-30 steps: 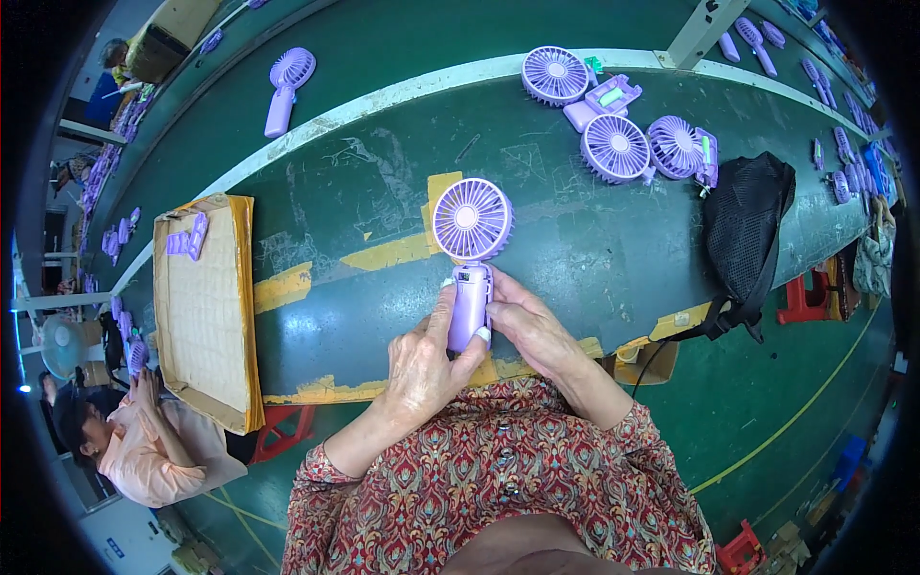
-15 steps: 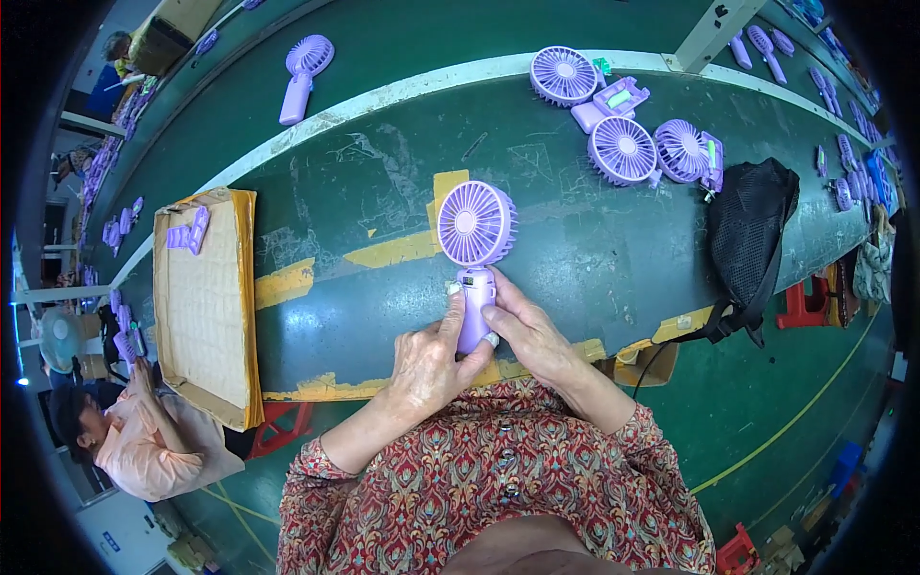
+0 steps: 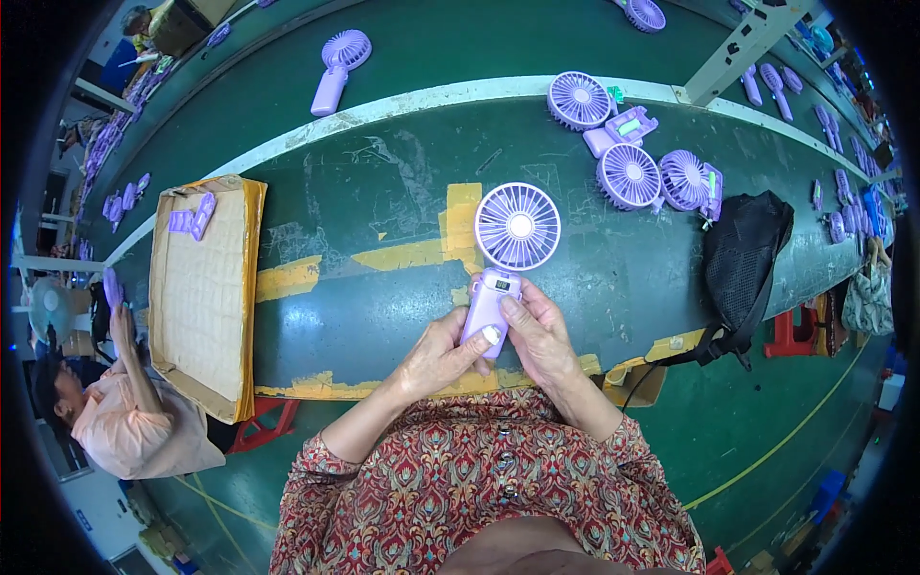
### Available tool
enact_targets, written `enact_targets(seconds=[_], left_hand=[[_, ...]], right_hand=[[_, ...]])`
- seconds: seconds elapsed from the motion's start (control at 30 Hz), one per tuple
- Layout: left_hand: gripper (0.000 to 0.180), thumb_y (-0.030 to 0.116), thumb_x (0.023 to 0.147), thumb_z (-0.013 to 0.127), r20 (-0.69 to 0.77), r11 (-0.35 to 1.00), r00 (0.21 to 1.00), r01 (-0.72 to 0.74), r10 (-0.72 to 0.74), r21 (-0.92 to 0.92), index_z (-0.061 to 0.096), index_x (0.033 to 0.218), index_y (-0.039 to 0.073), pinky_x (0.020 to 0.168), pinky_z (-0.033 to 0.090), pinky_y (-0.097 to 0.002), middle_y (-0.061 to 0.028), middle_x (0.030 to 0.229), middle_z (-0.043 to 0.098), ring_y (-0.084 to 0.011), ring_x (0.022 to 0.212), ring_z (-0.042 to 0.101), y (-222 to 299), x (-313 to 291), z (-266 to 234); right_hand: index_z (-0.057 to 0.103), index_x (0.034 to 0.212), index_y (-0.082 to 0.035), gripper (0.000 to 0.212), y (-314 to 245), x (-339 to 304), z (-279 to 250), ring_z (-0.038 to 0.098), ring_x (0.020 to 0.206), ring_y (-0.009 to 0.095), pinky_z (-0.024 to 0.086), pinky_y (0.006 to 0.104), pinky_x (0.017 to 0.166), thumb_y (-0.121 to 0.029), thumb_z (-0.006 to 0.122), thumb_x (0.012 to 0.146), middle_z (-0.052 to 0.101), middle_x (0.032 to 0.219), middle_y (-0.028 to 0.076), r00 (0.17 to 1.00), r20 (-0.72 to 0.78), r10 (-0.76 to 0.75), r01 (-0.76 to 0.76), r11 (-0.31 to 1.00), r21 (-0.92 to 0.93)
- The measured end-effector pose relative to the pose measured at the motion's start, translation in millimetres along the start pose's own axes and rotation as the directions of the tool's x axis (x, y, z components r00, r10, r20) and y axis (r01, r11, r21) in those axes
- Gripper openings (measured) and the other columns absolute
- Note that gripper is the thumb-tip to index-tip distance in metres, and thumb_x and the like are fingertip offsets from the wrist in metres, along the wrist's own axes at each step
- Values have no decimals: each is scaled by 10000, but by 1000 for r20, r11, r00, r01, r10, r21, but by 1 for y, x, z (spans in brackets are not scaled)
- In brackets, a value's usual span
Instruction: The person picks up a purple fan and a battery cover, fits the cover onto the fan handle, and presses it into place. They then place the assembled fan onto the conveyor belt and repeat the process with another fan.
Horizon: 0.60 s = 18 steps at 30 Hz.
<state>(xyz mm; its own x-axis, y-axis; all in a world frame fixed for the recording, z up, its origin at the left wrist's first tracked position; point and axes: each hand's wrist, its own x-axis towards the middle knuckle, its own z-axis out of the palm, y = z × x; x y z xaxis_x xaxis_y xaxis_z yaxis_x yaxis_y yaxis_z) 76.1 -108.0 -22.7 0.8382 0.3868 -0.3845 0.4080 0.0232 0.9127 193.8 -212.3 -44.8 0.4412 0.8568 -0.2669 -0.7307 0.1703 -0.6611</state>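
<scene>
A purple handheld fan (image 3: pixel 518 226) is held upright in front of me, its round grille facing me and a small dark display at the top of its handle. My left hand (image 3: pixel 443 353) grips the lower left of the handle, the thumb, wrapped in something white at the tip, lying across its front. On the other side, my right hand (image 3: pixel 540 331) is closed round the handle, with its thumb just below the display. Fingers behind the handle are partly hidden.
To the left stands a shallow cardboard tray (image 3: pixel 199 316) with purple plastic parts (image 3: pixel 193 218) inside. More purple fans (image 3: pixel 629 176) lie at the far right, near a black mesh bag (image 3: pixel 749 259). Another fan (image 3: pixel 337 72) lies beyond the white rail. A co-worker (image 3: pixel 134 402) sits at left.
The fan in my hands has turned so that its grille and display face me, and it has shifted slightly right. The co-worker's hands have risen with a purple piece.
</scene>
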Motion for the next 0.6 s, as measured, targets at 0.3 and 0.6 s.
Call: enact_targets(seconds=[0.3,0.6], left_hand=[[391,251,845,552,20,962,977,-212,211,170,484,1054,-73,683,509,-385,-171,838,621,-302,752,641,13,-2,5],[264,187,873,532,177,997,984,24,-10,-76,527,1012,-37,547,504,-250,-78,765,608,-136,652,629,23,27,-3]], right_hand=[[414,1250,3,454,-13,-6,12,554,1075,225,444,367,943,-151,602,867,558,1148,146,999,20,-48,48,999,-25],[445,1215,-13,368,-28,14,4,575,999,170,472,314,879,-152,566,896,579,1111,110,1000,5,-16,16,998,-52]])
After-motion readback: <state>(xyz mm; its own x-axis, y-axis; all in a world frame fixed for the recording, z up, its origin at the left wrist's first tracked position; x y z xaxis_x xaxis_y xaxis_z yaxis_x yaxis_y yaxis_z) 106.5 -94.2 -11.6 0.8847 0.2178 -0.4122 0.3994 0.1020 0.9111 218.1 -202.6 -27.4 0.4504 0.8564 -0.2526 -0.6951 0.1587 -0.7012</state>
